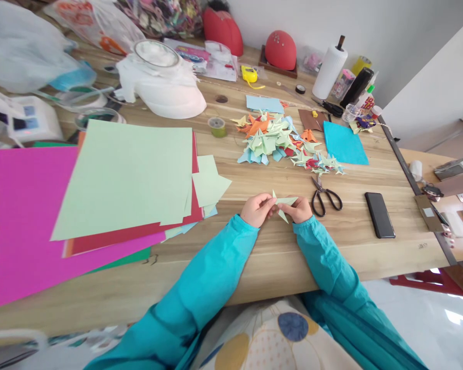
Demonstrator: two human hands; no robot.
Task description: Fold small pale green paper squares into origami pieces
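Between my two hands is a small pale green folded paper piece (pixel 284 202) with several pointed ends, held just above the wooden table (pixel 254 267). My left hand (pixel 256 209) pinches its left side with thumb and fingertips. Thumb and fingers of my right hand (pixel 300 209) are closed on its right side. Just right of that hand lie black-handled scissors (pixel 324 197), blades pointing away. Beyond the hands rests a heap of folded paper pieces (pixel 270 136) in green, orange, blue and red. The fingertips behind the held paper are partly hidden.
Large coloured paper sheets (pixel 127 174) are stacked at left, with smaller green pieces (pixel 208 182) beside them. A black phone (pixel 379 215) lies at right. Farther back are a tape roll (pixel 217 127), a blue paper square (pixel 345 143), a yellow tape measure (pixel 249 74) and a white roll (pixel 330 69).
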